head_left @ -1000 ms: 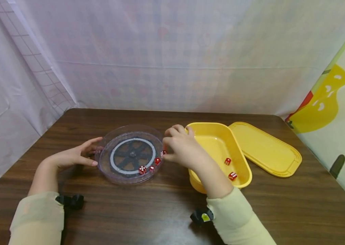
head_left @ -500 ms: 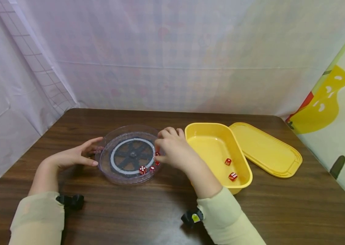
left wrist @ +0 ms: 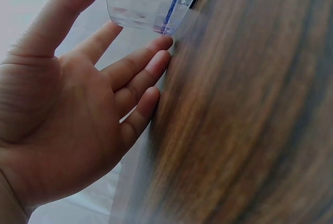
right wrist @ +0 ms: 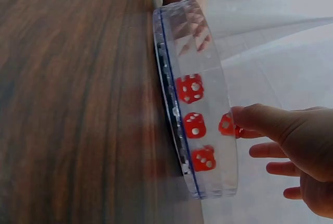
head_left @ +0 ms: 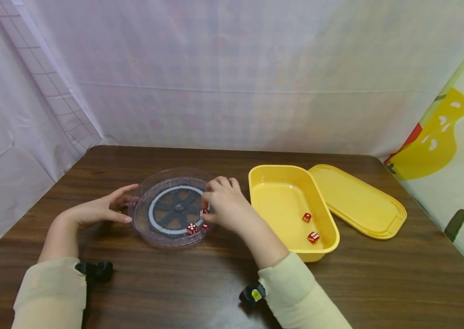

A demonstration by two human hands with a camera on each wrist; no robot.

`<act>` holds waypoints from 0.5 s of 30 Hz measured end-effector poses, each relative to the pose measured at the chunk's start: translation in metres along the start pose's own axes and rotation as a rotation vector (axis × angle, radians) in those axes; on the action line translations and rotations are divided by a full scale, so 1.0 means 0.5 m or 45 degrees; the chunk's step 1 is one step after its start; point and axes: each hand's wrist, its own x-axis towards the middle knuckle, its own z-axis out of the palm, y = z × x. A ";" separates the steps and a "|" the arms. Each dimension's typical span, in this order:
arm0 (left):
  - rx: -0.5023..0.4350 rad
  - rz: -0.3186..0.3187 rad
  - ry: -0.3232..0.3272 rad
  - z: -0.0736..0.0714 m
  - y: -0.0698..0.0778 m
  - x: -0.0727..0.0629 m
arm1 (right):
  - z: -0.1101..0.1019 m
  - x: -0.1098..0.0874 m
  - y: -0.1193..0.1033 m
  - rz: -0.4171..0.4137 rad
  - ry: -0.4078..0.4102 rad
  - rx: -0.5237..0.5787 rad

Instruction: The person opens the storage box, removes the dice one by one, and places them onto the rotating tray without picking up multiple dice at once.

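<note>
My right hand (head_left: 227, 208) pinches a red die (right wrist: 226, 125) between thumb and fingertips, just over the near right wall of a round clear plastic dish (head_left: 141, 228). Inside the dish, the right wrist view shows three more red dice: an upper one (right wrist: 190, 88), a middle one (right wrist: 194, 125) and a lower one (right wrist: 203, 158). My hand hides one of these in the head view. A dark spoked disc with a pale ring (head_left: 151, 214) shows through the dish's bottom. At the dish's left side rests my left hand (head_left: 100, 210), fingers spread and relaxed, fingertips right at the wall.
To the right of the dish stands a yellow plastic box (head_left: 283, 201) holding a die (head_left: 306, 217) near its right wall and another die (head_left: 313, 237) at its near end. Its yellow lid (head_left: 359, 201) lies behind on the brown wooden table (head_left: 166, 283). A white curtain (head_left: 232, 82) hangs behind.
My right hand has moved left and slightly down from the box's edge to over the dish, carrying the die. The left hand and the dish have stayed put.
</note>
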 end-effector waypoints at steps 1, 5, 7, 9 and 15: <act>0.000 -0.002 0.000 0.000 0.000 0.000 | 0.002 0.000 0.000 0.001 0.006 -0.004; -0.003 -0.004 -0.001 0.000 0.001 0.000 | 0.009 0.001 -0.002 0.001 0.033 -0.024; -0.005 -0.002 0.000 0.000 0.000 -0.001 | 0.011 0.001 -0.003 0.004 0.038 -0.035; -0.006 0.000 0.001 0.000 0.000 -0.001 | 0.013 0.002 -0.005 0.009 0.034 -0.043; 0.000 0.005 0.004 0.000 -0.001 -0.001 | 0.012 0.000 -0.009 0.023 0.008 -0.047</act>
